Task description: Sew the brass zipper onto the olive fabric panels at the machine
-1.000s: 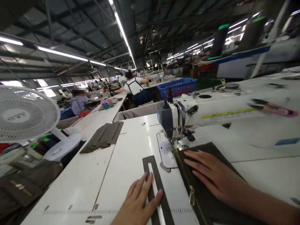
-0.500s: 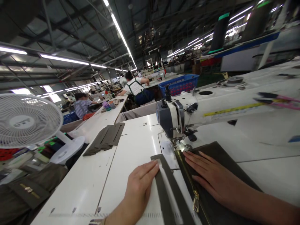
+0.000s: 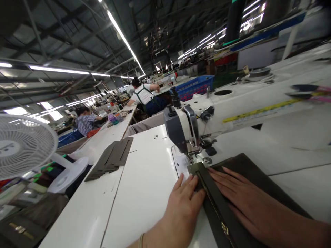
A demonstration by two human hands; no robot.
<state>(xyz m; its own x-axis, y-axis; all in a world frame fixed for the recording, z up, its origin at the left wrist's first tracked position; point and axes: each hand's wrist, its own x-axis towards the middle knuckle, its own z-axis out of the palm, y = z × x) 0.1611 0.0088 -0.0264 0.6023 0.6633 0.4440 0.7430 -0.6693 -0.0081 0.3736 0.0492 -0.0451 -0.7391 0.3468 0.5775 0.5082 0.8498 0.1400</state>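
A dark olive strip with a long slot [image 3: 210, 187] lies over the panel's edge, and a gold zipper [image 3: 212, 204] shows through the slot. Its metal pull [image 3: 224, 228] is near the bottom of the view. My left hand [image 3: 182, 208] rests on the strip's left edge, fingers stretched forward and slightly apart. Flat on the dark fabric panel [image 3: 243, 163], right of the zipper, lies my right hand [image 3: 248, 198], fingers extended. The strip's far end reaches the presser foot [image 3: 192, 156] of the sewing machine [image 3: 178, 129]. My palms hide part of the strip and panel.
A fanned stack of slotted olive pieces [image 3: 111, 158] lies on the white table at left. Beyond stands a white fan [image 3: 23, 148]. Scissors [image 3: 307, 92] and a yellow measuring tape [image 3: 261, 111] rest on the machine arm. Two people sit at tables ahead, near a blue crate [image 3: 199, 84].
My left hand has brought the slotted strip rightward from the bare table onto the zipper and spread its fingers on it. My right hand stays flat on the panel. The view has shifted slightly.
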